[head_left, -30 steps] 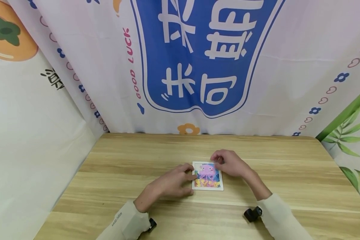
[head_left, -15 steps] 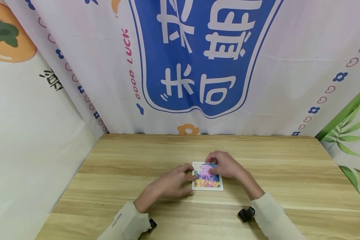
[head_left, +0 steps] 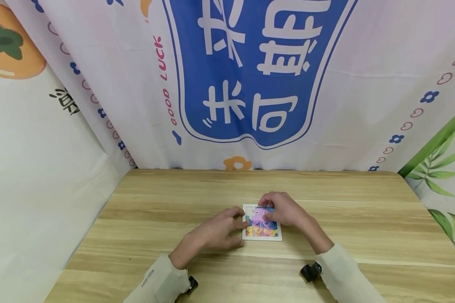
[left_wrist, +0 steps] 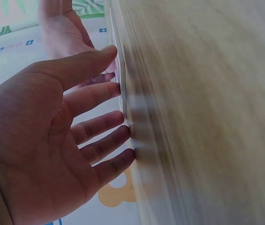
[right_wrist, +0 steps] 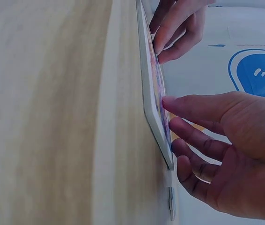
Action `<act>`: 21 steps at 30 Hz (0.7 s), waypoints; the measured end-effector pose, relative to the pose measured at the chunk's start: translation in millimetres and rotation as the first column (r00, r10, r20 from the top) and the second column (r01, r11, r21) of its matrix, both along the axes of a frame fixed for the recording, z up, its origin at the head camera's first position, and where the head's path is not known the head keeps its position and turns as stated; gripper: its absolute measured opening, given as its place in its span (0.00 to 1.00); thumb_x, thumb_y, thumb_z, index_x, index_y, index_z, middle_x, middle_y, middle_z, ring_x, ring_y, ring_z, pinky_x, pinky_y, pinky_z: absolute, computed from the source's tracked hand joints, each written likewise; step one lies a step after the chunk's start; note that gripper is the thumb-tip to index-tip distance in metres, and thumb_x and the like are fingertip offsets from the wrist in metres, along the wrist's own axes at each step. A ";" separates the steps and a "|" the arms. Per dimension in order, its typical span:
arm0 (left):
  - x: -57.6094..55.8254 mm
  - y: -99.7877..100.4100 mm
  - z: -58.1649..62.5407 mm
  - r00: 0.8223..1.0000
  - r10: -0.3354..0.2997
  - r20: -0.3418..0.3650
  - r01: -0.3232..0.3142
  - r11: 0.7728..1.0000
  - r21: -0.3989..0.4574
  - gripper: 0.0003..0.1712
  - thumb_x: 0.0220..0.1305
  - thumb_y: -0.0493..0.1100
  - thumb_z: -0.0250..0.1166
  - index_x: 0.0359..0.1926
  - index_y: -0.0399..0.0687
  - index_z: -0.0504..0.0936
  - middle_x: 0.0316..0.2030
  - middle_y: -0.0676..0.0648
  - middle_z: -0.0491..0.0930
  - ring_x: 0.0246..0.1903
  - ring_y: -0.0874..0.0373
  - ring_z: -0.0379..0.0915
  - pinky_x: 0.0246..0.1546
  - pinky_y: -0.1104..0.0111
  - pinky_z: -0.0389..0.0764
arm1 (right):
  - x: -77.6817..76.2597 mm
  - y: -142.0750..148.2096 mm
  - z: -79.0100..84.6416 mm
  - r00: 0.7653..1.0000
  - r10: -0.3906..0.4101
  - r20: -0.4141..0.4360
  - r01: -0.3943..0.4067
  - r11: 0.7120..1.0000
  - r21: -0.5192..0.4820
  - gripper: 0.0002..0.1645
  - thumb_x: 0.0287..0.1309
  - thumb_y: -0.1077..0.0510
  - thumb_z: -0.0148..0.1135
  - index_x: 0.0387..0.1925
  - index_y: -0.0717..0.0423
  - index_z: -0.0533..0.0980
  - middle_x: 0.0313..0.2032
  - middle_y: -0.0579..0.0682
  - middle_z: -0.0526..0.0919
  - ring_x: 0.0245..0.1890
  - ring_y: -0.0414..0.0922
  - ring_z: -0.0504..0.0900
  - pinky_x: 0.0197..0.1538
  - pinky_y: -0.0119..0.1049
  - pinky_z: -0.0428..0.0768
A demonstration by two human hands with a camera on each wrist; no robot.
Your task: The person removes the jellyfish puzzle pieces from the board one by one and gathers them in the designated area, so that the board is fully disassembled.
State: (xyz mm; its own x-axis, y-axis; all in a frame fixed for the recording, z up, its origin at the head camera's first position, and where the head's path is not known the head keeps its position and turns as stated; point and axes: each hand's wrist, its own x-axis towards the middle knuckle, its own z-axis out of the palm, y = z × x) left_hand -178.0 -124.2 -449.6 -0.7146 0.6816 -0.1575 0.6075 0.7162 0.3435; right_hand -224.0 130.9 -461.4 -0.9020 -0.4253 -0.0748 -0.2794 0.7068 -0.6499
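Note:
A square jigsaw puzzle [head_left: 263,231] with a pink jellyfish picture and a white frame lies flat on the wooden table. The upper left corner of its picture looks pale. My left hand [head_left: 223,229] rests at its left edge, fingers spread, with fingertips [left_wrist: 114,89] against the frame and table. From the upper right, my right hand [head_left: 286,209] reaches over the picture. Its thumb [right_wrist: 170,102] touches the puzzle's surface and the other fingers, loosely bent, meet it near the far edge. I see nothing pinched between them. That hand covers the puzzle's upper right part.
In the right wrist view a small flat piece [right_wrist: 172,204] lies on the table just past the puzzle; the right hand hides that spot from the head view. The wooden table [head_left: 167,193] ends at a printed curtain [head_left: 197,155] behind. Cloth hangs at both sides.
My right hand has shifted left from the puzzle's upper right corner onto the picture, then nearly stopped. My left hand and the puzzle have stayed in place.

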 end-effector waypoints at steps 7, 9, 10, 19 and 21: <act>-0.3 0.0 -0.4 1.000 0.001 -0.001 -0.001 1.000 -0.010 0.33 0.71 0.55 0.73 0.73 0.54 0.80 0.75 0.43 0.71 0.74 0.48 0.70 0.76 0.54 0.74 | 4.9 -2.8 2.3 0.998 0.016 -0.053 -0.014 0.999 0.044 0.18 0.59 0.63 0.79 0.51 0.53 0.89 0.44 0.45 0.91 0.45 0.43 0.83 0.54 0.44 0.86; 0.0 -0.1 0.0 1.000 0.003 0.002 -0.003 1.000 -0.009 0.33 0.71 0.55 0.73 0.73 0.54 0.80 0.75 0.43 0.71 0.74 0.48 0.70 0.76 0.54 0.75 | 6.0 -4.0 3.6 0.998 0.017 -0.060 -0.014 0.998 0.055 0.19 0.59 0.63 0.79 0.52 0.53 0.89 0.45 0.45 0.91 0.46 0.43 0.84 0.54 0.45 0.86; 0.1 -0.2 0.0 1.000 0.004 0.004 -0.004 1.000 -0.007 0.33 0.71 0.55 0.73 0.73 0.53 0.80 0.75 0.43 0.71 0.74 0.48 0.70 0.76 0.54 0.75 | 6.4 -4.4 4.0 0.998 0.017 -0.061 -0.014 0.998 0.059 0.19 0.59 0.63 0.79 0.52 0.53 0.89 0.46 0.45 0.91 0.46 0.43 0.84 0.54 0.44 0.86; -0.1 -0.3 0.0 1.000 -0.004 0.000 0.004 1.000 -0.002 0.33 0.72 0.55 0.73 0.73 0.52 0.80 0.75 0.43 0.71 0.73 0.48 0.70 0.75 0.54 0.76 | 0.1 -5.3 3.4 0.999 0.018 -0.046 -0.016 1.000 0.027 0.19 0.55 0.67 0.80 0.50 0.55 0.89 0.40 0.45 0.90 0.42 0.42 0.84 0.49 0.40 0.87; -0.3 -0.6 0.6 1.000 -0.006 0.002 0.006 1.000 -0.003 0.33 0.72 0.55 0.73 0.73 0.52 0.80 0.75 0.43 0.71 0.74 0.48 0.70 0.75 0.54 0.75 | -2.9 -5.5 3.0 0.999 0.022 -0.032 -0.021 0.999 0.025 0.20 0.54 0.69 0.80 0.50 0.55 0.88 0.39 0.45 0.89 0.42 0.43 0.83 0.49 0.40 0.86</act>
